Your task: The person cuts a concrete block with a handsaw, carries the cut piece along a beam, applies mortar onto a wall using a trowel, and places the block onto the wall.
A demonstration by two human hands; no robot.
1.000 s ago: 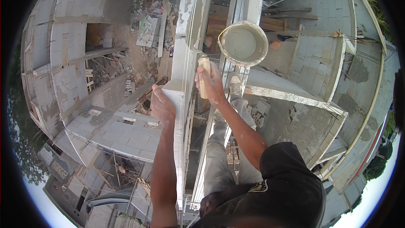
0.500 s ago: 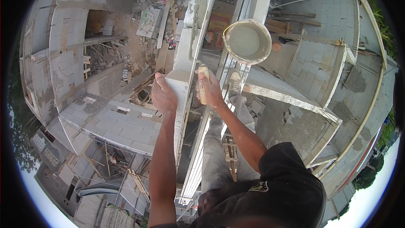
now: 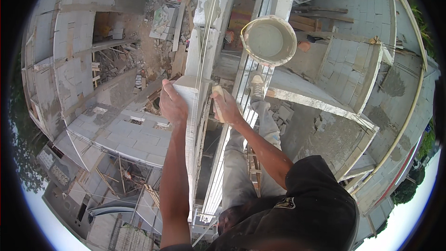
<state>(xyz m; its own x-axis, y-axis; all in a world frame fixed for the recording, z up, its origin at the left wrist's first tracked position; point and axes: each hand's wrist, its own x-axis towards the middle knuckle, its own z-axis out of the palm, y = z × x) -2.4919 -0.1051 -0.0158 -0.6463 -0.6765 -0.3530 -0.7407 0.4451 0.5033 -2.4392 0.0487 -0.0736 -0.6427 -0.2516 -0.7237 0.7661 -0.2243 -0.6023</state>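
Centre of frame: right hand (image 3: 226,106) wrapped round the pale handle (image 3: 218,97) of a hand tool. Hold is narrow, full fingers, thumb up along the handle; probably for control of the tip. Metal shank leaves the top of the handle toward the block edge; blade shape can't be told from here.

Left of that, left hand (image 3: 173,104) lies along the left side of the pale block (image 3: 186,94). Fingers extended and loosely bent, not wrapped round anything; looks like a steadying contact rather than a lift, since the block rests on the wall line. Hidden fingertips, so pressure can't be told. Block sits just left of centre, between the two hands, which likely gives each side its own hand.

Taut strings (image 3: 203,49) run down over the wall (image 3: 212,41) and block; placement reads as an alignment reference.

Upper middle: bucket (image 3: 290,42) with grey mix (image 3: 265,41) inside, upright above the metal rails (image 3: 216,179), right of the wall. Presumably there for short reach from the right hand, clear of the strings. Shoe (image 3: 257,82) just below it, on the same rails, so footing and bucket appear to share support.
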